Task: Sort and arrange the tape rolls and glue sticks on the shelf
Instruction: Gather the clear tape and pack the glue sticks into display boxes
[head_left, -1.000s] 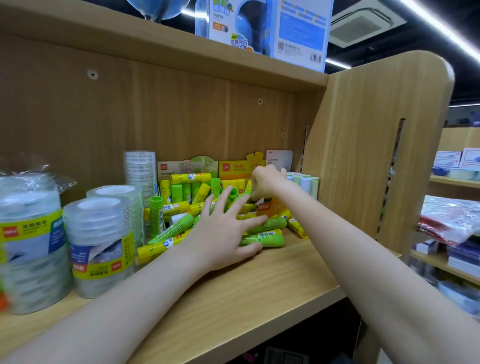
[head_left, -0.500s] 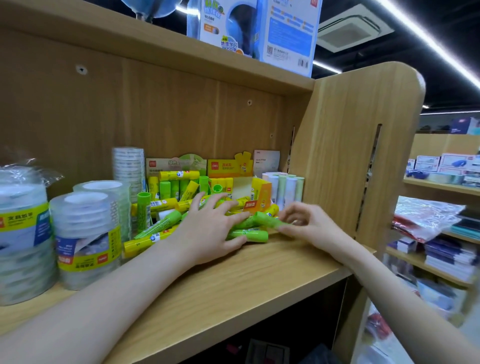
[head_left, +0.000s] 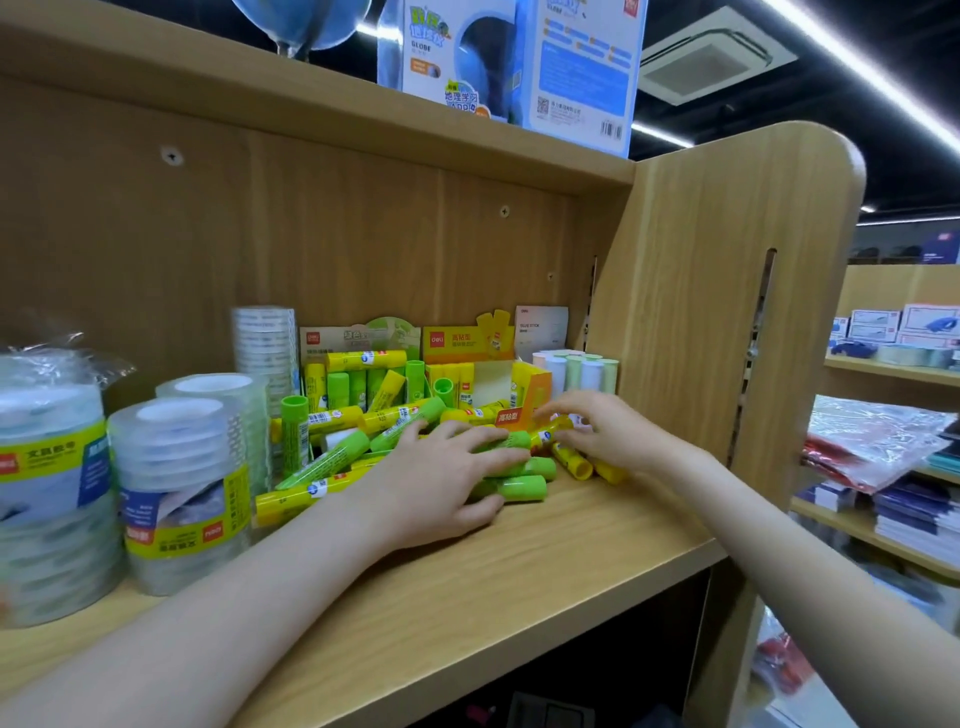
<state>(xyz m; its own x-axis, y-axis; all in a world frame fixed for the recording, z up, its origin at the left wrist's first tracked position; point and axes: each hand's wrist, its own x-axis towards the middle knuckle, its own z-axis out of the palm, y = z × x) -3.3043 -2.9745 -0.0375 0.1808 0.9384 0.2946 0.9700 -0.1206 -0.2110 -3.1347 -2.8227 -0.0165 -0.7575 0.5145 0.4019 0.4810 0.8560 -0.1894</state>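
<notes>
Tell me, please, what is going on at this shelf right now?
A person is sorting a jumbled pile of green and yellow glue sticks on a wooden shelf. The left hand lies spread over the pile's front. The right hand pinches a yellow glue stick beside the orange display box. Wrapped stacks of clear tape rolls stand to the left, untouched.

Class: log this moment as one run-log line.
left hand: flat on glue sticks | right hand: pinching yellow stick | tape rolls: untouched
</notes>
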